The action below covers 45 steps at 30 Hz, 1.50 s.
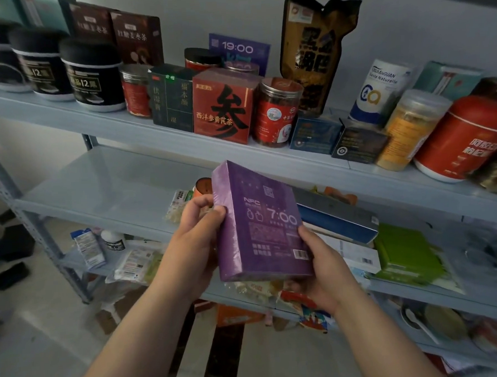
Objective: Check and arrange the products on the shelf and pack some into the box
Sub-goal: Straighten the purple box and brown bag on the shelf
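Left hand (191,243), right hand (323,268) around box (260,225)

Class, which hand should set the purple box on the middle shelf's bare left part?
Left hand, probably, gripping the purple box on the side nearest that shelf; right hand holds the far corner.

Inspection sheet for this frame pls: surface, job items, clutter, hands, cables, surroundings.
Surface: grey metal shelf, top tier crowded.
Job's things: purple box marked 7:00 held before the shelf; 19:00 box at top tier's back; red box and black-lidded jars upright.
Clutter: loose packets and green pack lying on lower tiers.
Hands: left hand grips the box's left edge; right hand holds its lower right corner.
Cables: nothing seen.
Surroundings: pale wall behind; grey floor at left.
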Available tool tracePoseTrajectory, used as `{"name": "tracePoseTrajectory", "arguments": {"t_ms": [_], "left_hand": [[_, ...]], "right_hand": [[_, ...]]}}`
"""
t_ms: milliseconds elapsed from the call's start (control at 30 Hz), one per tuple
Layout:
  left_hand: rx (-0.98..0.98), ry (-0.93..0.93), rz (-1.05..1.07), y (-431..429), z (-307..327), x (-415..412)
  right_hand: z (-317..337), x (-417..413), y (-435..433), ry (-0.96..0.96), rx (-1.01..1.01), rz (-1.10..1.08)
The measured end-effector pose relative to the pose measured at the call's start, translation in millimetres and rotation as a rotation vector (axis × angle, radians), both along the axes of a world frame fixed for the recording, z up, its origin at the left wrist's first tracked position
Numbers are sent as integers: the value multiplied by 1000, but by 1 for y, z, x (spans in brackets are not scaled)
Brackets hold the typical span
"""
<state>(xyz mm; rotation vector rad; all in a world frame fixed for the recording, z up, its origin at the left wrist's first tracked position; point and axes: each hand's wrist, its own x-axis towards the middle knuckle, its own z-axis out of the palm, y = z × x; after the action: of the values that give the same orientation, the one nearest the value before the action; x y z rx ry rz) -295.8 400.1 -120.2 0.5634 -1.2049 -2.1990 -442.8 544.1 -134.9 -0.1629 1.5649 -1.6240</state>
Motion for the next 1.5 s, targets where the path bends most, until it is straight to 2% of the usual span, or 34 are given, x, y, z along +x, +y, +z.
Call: {"name": "tracePoseTrajectory", "arguments": {"t_ms": [200,300,533,667,867,1033,1167,1267,1400,1500], "left_hand": [[147,-90,-49,-14,-18,-2],[175,-135,-67,-14,-22,-2],[-30,-272,-222,-9,-29,1],[-131,-322,-190,-5,-36,1],[-430,-239,-68,-5,-38,14],[-467,-126,6,-4,-37,19],[-495,-123,33,-8,-35,20],[-464,-134,48,-9,-37,19],[-335,-182,111,-13,-46,11],[-180,-192,98,-13,-49,4]], "right_hand": [[8,-6,16,-150,-19,99],[11,-5,18,-142,-35,87],[10,-7,19,95,-73,28],[9,-9,21,272,-146,56],[2,-12,25,421,-223,123],[-7,-14,21,459,-184,82],[-6,-12,16,483,-174,90],[-4,-10,12,484,-235,127],[9,-1,6,384,-303,215],[20,7,0,398,-301,247]]}}
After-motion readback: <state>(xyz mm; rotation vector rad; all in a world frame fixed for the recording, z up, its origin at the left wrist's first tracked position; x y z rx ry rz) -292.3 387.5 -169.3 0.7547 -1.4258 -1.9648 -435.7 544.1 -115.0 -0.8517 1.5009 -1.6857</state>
